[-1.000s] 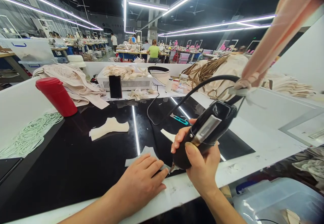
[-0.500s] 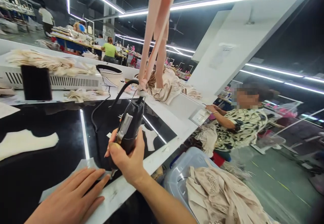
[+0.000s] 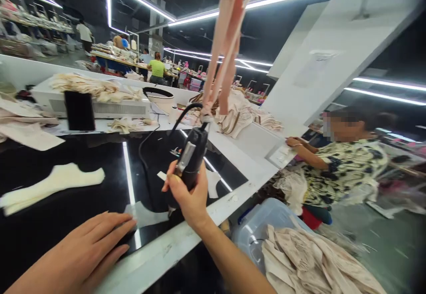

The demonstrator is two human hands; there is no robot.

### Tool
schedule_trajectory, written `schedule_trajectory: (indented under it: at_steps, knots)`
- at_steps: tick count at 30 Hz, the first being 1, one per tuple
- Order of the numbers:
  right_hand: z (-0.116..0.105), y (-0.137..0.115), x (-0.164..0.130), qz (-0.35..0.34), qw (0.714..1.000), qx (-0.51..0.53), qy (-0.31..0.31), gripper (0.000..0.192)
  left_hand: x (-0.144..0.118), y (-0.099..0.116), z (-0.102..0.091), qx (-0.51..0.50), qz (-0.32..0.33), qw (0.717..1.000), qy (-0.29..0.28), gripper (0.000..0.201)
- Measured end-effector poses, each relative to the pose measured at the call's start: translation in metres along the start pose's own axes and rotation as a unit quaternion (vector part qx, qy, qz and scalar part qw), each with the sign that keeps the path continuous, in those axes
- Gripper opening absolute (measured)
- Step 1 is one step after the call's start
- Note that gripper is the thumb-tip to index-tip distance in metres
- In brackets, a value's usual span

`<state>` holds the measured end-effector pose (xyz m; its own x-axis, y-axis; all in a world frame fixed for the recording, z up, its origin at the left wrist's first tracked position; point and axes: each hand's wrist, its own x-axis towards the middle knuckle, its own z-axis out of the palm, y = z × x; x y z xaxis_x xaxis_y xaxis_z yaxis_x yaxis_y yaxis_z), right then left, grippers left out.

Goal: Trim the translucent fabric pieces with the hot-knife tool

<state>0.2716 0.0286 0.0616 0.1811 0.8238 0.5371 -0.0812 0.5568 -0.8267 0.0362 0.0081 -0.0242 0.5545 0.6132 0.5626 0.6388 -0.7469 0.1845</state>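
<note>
My right hand (image 3: 189, 196) is wrapped round a black corded power tool (image 3: 195, 154) with a silver lever on its side. Pink elastic straps (image 3: 221, 59) tied at its top hold it from above. Its lower tip is hard to make out behind my fingers, near the front edge of the glossy black tabletop (image 3: 109, 192). My left hand (image 3: 89, 241) lies flat, fingers stretched, with its fingertips on a thin translucent grey piece (image 3: 148, 215). That piece reaches right toward the tool's lower end. Further left lies a small stack of cream shaped cut pieces (image 3: 56, 183).
A black phone-like slab (image 3: 80, 111) leans against a white vented box (image 3: 116, 109) topped with cream cloth. Right of the table, a translucent bin (image 3: 253, 232) holds beige garments (image 3: 309, 258). A co-worker (image 3: 346, 161) sits beyond it. White pieces (image 3: 213, 183) lie right of the tool.
The camera view has swung left, so things sit further right. The translucent piece now shows more beyond my left fingertips, and the gap between my two hands is wider.
</note>
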Motion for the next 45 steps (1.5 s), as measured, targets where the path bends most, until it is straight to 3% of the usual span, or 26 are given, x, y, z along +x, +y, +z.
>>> schedule_trajectory:
  at_steps: [4, 8, 15, 22, 32, 45]
  knots:
    - [-0.007, -0.003, -0.003, 0.004, 0.999, 0.029, 0.020, 0.021, -0.001, 0.003, -0.049, -0.001, -0.057, 0.995, -0.077, 0.035]
    - [-0.003, -0.002, 0.002, 0.005, 0.997, 0.070, 0.023, 0.034, -0.006, 0.005, -0.066, -0.026, -0.127, 0.987, -0.091, 0.028]
    - [0.031, -0.006, -0.003, 0.013, 0.992, 0.122, -0.006, 0.039, -0.007, 0.019, -0.058, -0.072, -0.158, 0.979, -0.107, 0.028]
    - [0.057, 0.002, -0.013, 0.040, 0.984, 0.168, -0.050, 0.041, -0.008, 0.021, -0.053, -0.073, -0.089, 0.988, -0.107, 0.021]
    - [0.068, 0.001, -0.016, 0.050, 0.982, 0.173, -0.056, 0.041, -0.024, 0.019, -0.055, -0.002, -0.022, 0.995, -0.093, 0.023]
    - [0.080, 0.005, -0.022, 0.045, 0.976, 0.195, -0.083, 0.039, -0.025, 0.019, -0.059, 0.011, -0.014, 0.995, -0.100, 0.026]
